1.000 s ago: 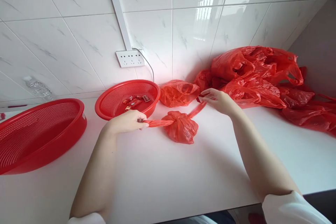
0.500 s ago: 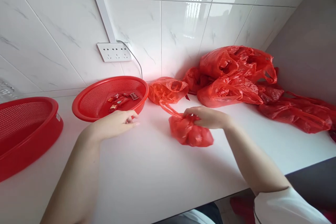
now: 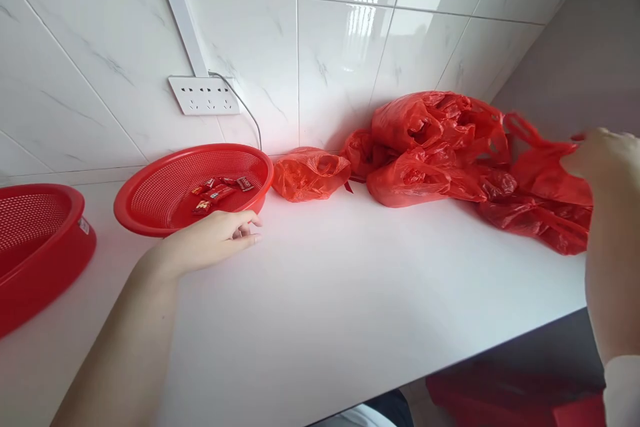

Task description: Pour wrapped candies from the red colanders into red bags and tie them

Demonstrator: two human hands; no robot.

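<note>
My left hand rests on the white counter just in front of a round red mesh basket; its fingers are loosely curled and hold nothing. A few wrapped candies lie in that basket. My right hand is raised at the far right edge of the view, gripping a small red plastic bag above the right end of a heap of red bags. A filled red bag lies by the wall, right of the basket.
A larger red mesh basket stands at the left edge. A white socket strip with a cable is fixed to the tiled wall. The counter's front edge runs down to the right, with red things below it.
My right hand has carried the tied small red bag from the middle of the counter to the far right, over the heap. My left hand let go of the bag's handle and stayed by the basket.
</note>
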